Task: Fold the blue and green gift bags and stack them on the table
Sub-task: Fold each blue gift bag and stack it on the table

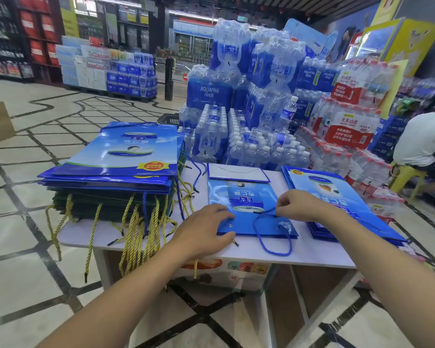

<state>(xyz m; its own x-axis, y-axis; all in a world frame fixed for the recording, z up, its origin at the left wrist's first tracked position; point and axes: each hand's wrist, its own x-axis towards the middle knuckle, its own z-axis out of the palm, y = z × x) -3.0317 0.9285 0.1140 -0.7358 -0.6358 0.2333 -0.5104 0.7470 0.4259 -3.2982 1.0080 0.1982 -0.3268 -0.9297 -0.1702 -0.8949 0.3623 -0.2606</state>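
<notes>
Lying flat near the middle of the table, 1 blue bag is being worked on by both hands, and its long axis is running straight away from the person: the mouth is facing the near edge and the bottom flap is being shown turned up at the far end. The near left corner is being pressed down by the left hand, whose fingers are being kept fairly straight across the paper while the thumb is being laid along the near edge; nothing is being gripped by it, as far as can be told. The blue cord is being pinched by the curled fingers of the right hand just above the near right part of the bag, with its loop being left to trail over the table edge. The cord is probably being tucked or tidied so that the bag can be moved. 2 stacks are flanking the bag: the left stack, blue bags over green ones, is lying just beside the left hand, and the right stack is lying beside the right wrist. The coming move is being judged as a sideways carry, short either way, with the bag kept flat.
</notes>
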